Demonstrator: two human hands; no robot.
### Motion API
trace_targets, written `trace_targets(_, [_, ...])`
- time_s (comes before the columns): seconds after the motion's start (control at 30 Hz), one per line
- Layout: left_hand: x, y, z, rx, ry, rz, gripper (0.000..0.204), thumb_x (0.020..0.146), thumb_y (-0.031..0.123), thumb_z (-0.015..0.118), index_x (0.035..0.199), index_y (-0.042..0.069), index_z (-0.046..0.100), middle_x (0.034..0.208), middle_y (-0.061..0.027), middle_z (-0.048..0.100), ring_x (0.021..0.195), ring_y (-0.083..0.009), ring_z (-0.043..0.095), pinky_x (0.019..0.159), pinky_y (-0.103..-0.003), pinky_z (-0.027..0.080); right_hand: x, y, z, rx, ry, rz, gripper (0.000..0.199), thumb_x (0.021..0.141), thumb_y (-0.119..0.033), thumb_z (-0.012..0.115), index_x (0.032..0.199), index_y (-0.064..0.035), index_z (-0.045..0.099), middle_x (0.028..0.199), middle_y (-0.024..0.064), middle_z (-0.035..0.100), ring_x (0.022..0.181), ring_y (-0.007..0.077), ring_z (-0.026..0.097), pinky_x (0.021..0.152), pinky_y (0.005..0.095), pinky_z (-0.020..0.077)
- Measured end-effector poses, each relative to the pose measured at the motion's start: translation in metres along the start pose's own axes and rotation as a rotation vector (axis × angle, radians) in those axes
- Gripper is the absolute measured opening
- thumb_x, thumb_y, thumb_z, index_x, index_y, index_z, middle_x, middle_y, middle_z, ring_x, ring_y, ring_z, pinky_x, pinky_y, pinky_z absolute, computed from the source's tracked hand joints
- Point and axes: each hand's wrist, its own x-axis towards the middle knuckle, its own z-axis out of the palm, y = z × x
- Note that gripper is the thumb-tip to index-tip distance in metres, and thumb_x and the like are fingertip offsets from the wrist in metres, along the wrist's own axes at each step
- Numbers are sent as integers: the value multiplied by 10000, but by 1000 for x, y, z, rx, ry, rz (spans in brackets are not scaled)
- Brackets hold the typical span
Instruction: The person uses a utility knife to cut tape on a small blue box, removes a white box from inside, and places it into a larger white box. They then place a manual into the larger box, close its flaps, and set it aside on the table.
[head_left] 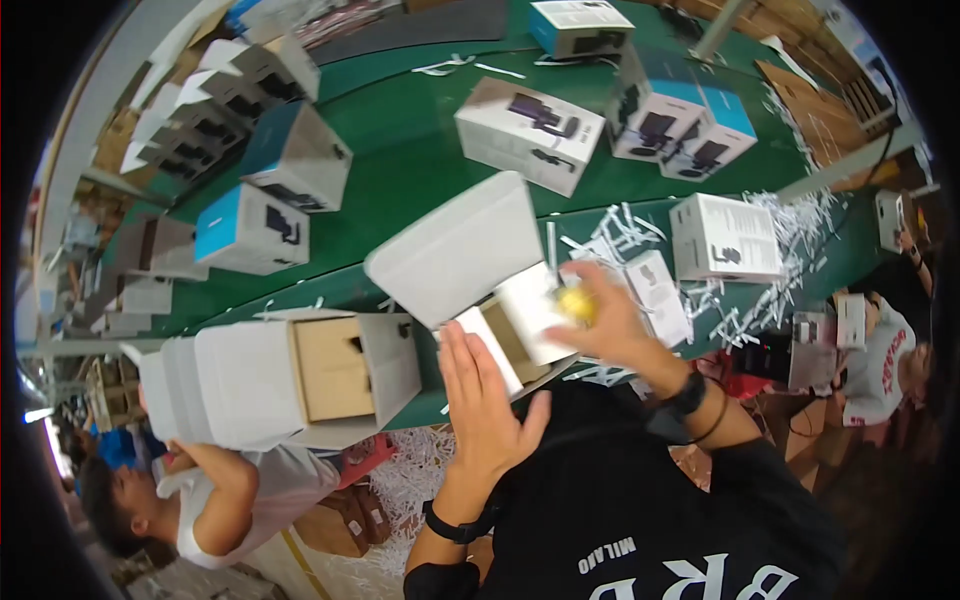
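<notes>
We logged the open white box point(513, 343) at the near edge of the green surface point(400, 130). Left grip point(485, 410) lay spread wide against its left side; right grip point(615, 325) held a blurred yellow item point(577, 303) at its right. We judged it light, stiff but easily creased, best held by the walls point(490, 345), not the raised lid point(460, 250).

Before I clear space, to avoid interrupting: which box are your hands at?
Open white box, flap raised: left hand and right hand are at this one only.
</notes>
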Motion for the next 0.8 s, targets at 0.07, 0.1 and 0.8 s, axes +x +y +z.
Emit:
trace_targets(0.07, [12,18,4,84,-148,-14,775,786,236,792,1417,-84,475,1524,-266,422,1461,-404,346,1163,-554,289,-1,-19,5,-201,-165,-15,581,864,-284,789,1322,-69,504,998,126,662,798,325,680,700,379,542])
trace_targets(0.1, [15,21,7,112,-201,-17,777,786,251,797,1413,-84,484,1549,-264,399,1484,-414,312,1175,-565,267,-3,-17,-1,-204,-162,-3,581,864,-284,789,1322,-69,504,998,126,662,798,325,680,700,379,542])
trace_targets(0.8, [16,5,26,306,-363,189,856,782,298,793,1473,-59,434,1586,-194,392,1475,-429,332,1189,-582,228,19,-4,-60,-421,-287,-409,234,899,-255,729,1049,-82,682,976,60,629,733,258,679,610,364,551])
